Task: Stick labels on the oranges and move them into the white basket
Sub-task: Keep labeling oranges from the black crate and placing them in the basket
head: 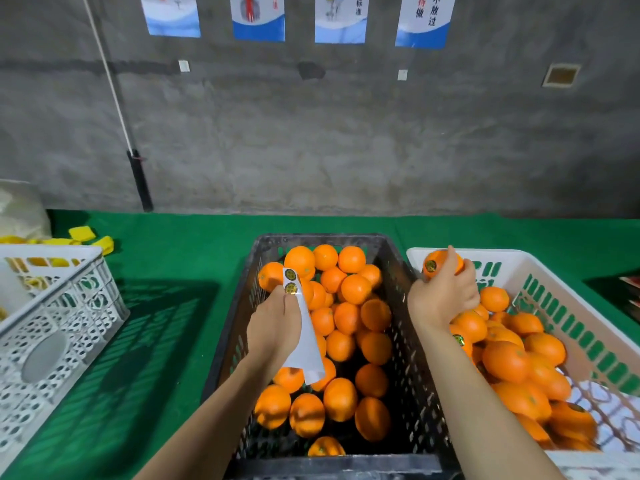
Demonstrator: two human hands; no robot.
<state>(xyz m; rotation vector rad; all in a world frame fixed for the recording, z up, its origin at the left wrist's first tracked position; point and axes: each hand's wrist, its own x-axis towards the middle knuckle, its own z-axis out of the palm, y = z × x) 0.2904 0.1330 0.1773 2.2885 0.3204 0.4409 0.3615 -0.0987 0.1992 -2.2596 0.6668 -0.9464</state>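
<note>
Wall posters carry the only readable writing

Four blue-and-white posters hang along the top of the grey wall. The rightmost poster shows black Chinese characters 不放过 in one column and, beside it, 持做 with the top of that column cut off. The poster next to it shows 标准 at its right edge. The poster with a red figure has red characters too blurred to read. The round gold-and-black labels on the white strip and on the held orange bear print too small to read.
</note>
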